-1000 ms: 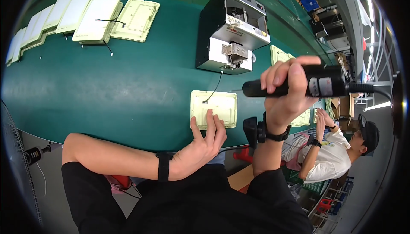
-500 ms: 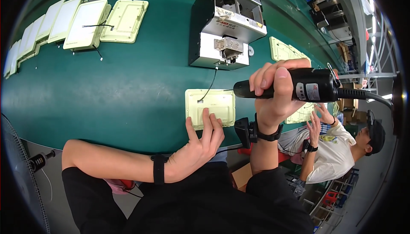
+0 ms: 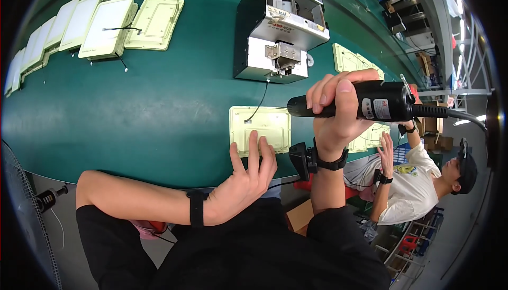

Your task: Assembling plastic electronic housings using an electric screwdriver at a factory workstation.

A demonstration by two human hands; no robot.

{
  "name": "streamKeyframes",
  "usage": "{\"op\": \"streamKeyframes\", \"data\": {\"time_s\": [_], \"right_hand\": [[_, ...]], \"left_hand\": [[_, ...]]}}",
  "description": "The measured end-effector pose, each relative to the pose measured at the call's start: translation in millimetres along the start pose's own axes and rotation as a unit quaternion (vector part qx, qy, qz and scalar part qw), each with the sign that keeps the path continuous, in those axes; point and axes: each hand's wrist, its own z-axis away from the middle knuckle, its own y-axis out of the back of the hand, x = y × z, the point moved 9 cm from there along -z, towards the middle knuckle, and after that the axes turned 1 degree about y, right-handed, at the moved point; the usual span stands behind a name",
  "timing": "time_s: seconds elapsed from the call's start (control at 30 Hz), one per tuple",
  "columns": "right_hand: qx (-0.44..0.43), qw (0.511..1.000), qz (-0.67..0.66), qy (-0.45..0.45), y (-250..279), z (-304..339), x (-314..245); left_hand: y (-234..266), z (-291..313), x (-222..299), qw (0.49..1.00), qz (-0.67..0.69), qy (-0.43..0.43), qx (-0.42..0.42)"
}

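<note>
A pale yellow-green rectangular plastic panel (image 3: 239,134) lies on the green table in front of me. My left hand (image 3: 250,177) rests on its lower part, fingers spread. In my right hand (image 3: 338,102) is a black electric screwdriver (image 3: 389,93), held sideways with a thick cord trailing off to the right. Its thin bit points left, at the panel's upper right corner; whether the tip touches a screw is too small to tell. A short black cable (image 3: 261,101) runs out of a small slot in the panel toward the machine beyond.
A black and silver benchtop machine (image 3: 286,36) stands behind the panel. White-faced panels (image 3: 108,28) line the far left, beside a yellow-green one (image 3: 157,25). More panels (image 3: 352,59) lie at right, near a co-worker (image 3: 410,184) in a white shirt. A mesh fan guard (image 3: 24,210) is at left.
The screwdriver and my right hand have shifted slightly left. My left hand stays on the panel. At right, one of the co-worker's hands has moved. The whole view has shifted a little.
</note>
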Motion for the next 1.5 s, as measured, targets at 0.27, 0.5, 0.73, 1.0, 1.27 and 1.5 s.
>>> {"op": "streamKeyframes", "data": {"time_s": [0.27, 0.5, 0.73, 1.0, 1.27, 1.5], "right_hand": [[0.054, 0.993, -0.040, 0.101, -27, -64, -50], [0.045, 0.997, 0.032, 0.059, -27, -63, -32], [0.019, 1.000, 0.017, 0.001, -1, -10, -37], [0.020, 0.999, 0.036, -0.013, 18, 17, -32], [0.041, 0.999, 0.011, -0.010, 28, 17, -17], [0.046, 0.999, -0.006, -0.012, 27, 16, -19]], "left_hand": [[-2, -1, -14, 0.999, -0.010, 0.038, -0.021], [-5, -2, -13, 0.999, -0.008, 0.036, -0.022], [-10, -2, -13, 0.998, -0.015, 0.040, -0.039], [-12, -2, -9, 0.997, -0.033, 0.037, -0.051], [-12, -4, -10, 0.997, -0.027, 0.033, -0.062], [-12, -3, -10, 0.998, -0.019, 0.019, -0.061]]}}
